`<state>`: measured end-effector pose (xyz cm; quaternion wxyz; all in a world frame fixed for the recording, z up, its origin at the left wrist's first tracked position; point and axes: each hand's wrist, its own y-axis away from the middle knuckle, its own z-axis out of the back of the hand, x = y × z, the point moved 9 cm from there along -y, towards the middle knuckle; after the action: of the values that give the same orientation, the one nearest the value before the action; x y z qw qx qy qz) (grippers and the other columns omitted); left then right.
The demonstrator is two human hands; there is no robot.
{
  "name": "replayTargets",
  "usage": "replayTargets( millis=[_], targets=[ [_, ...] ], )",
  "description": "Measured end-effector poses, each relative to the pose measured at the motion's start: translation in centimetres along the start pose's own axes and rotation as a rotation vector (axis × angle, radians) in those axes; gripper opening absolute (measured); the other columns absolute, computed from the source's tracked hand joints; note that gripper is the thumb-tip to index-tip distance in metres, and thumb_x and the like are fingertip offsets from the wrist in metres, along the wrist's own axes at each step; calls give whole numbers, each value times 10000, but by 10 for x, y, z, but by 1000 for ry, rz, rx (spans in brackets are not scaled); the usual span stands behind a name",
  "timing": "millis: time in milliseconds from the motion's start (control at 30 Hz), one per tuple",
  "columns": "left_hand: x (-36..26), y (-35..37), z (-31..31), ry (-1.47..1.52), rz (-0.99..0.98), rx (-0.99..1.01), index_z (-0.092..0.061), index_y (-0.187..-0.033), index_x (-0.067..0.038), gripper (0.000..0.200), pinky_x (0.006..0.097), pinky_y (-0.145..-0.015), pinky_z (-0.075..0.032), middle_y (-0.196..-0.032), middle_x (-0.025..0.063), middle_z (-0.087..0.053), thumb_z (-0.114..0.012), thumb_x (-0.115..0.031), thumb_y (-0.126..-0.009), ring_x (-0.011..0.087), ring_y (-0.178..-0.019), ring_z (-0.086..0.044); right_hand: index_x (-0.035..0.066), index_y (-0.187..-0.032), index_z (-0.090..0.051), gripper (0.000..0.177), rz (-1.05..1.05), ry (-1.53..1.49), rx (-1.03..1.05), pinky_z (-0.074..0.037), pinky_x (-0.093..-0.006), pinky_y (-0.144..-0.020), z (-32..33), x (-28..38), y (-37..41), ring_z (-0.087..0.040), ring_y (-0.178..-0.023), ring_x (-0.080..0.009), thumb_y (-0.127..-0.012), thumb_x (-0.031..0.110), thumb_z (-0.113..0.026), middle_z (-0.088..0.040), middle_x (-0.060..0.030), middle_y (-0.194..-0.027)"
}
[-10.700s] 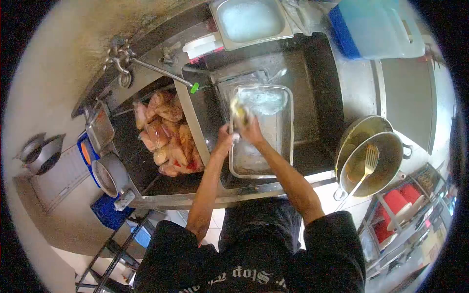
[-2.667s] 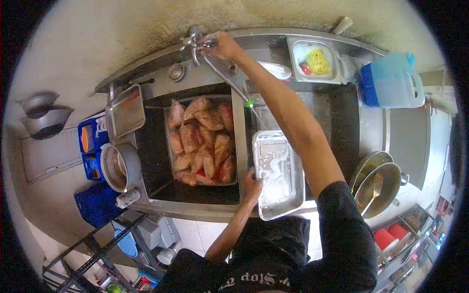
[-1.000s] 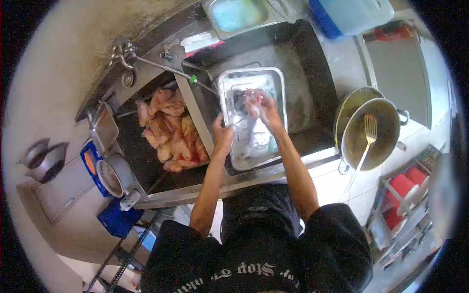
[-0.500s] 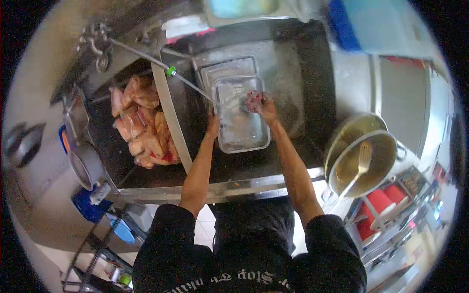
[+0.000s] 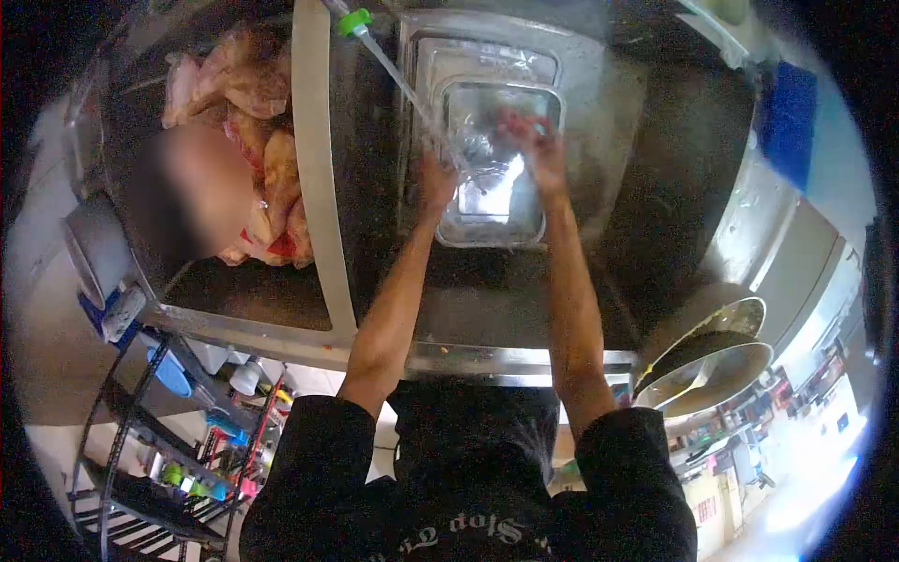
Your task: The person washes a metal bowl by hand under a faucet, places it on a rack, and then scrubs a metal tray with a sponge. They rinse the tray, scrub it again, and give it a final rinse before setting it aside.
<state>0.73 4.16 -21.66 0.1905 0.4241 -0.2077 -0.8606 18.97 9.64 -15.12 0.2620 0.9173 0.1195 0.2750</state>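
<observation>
In the head view, a rectangular metal tray (image 5: pixel 492 232) lies in the sink (image 5: pixel 468 309), partly over another tray (image 5: pixel 487 56). Water from a hose with a green fitting (image 5: pixel 355 22) runs into it. My left hand (image 5: pixel 436 180) is at the tray's left rim, its fingers blurred. My right hand (image 5: pixel 545 155) is over the tray's right side, closed on a reddish mesh-like scrubber (image 5: pixel 515 122), blurred by motion.
Pieces of raw poultry (image 5: pixel 281 178) lie in the left basin, beyond a metal divider (image 5: pixel 318 140). Pots (image 5: pixel 716 375), one with a spatula, stand at the lower right. A black rack (image 5: pixel 112 450) is at lower left.
The view has shifted, so the sink and trays appear higher. My right hand with the scrubber is still over the tray, and my left hand remains at its left side.
</observation>
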Motion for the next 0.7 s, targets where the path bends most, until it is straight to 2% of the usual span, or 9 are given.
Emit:
replayTargets(
  millis=[67,133,167,267,333,400,433,567,700],
  targets=[
    [15,-3,-10,-204,160,193,-356,-1181,59,523,436,-886,-343,-1133,269,-439,-555,-89,-720,393,-1061,-429,40,-1033,-429,322,277,461,6,-491,-367,-765,53,6,-6,-585,-848,-260,-778,105,-615,-604,-128,-921],
    [-48,1,54,-125,-141,-308,-382,-1143,66,506,440,-863,-344,-1068,256,-468,-588,-132,-725,385,-1000,-455,5,-1067,-434,278,321,1046,57,-451,-254,-745,32,7,4,-561,-834,-143,-822,66,-550,-589,-118,-916],
    [-63,-5,64,-121,-138,-309,-382,-1143,66,506,440,-863,-344,-1068,256,-468,-588,-132,-725,385,-1000,-455,1,-1041,-454,273,301,1374,-24,-449,-265,-718,28,8,0,-563,-779,-151,-817,104,-569,-593,-110,-886],
    [-107,-12,89,-268,-347,-491,-386,-1132,71,520,420,-872,-339,-1056,255,-459,-606,-166,-724,384,-980,-445,-3,-1002,-484,258,600,1329,12,-443,-290,-723,-40,25,-8,-555,-803,-162,-792,103,-590,-587,-92,-893],
    [-99,-27,84,188,-398,-382,-350,-1164,77,573,418,-911,-305,-1106,263,-418,-610,-167,-716,395,-1030,-404,-2,-960,-521,221,570,1155,-87,-425,-321,-746,-19,2,-12,-542,-834,-208,-779,101,-594,-576,-102,-924],
    [-74,-39,60,114,-488,-437,-330,-1181,78,598,418,-925,-293,-1131,263,-401,-611,-164,-712,395,-1059,-385,10,-940,-550,216,511,1025,103,-418,-356,-752,-40,-33,10,-527,-850,-249,-762,114,-611,-569,-119,-942],
    [-67,-35,57,46,-576,-501,-311,-1198,80,625,418,-939,-281,-1156,262,-383,-612,-162,-707,395,-1088,-367,28,-945,-562,246,867,1882,314,-413,-394,-749,-75,-45,30,-516,-843,-294,-728,122,-633,-570,-129,-923],
    [-79,-34,68,99,-550,-371,-323,-1194,81,592,420,-958,-259,-1146,266,-397,-597,-130,-713,396,-1105,-357,68,-972,-574,322,726,1848,20,-409,-393,-793,-32,-13,-4,-508,-899,-320,-669,129,-662,-555,-143,-953],
    [-89,-28,75,12,-492,-385,-355,-1172,60,524,428,-956,-261,-1139,258,-406,-578,-147,-746,392,-1116,-352,16,-1009,-528,351,790,1726,83,-378,-425,-842,-58,8,10,-477,-952,-347,-696,143,-621,-473,-188,-1057]
  ],
)
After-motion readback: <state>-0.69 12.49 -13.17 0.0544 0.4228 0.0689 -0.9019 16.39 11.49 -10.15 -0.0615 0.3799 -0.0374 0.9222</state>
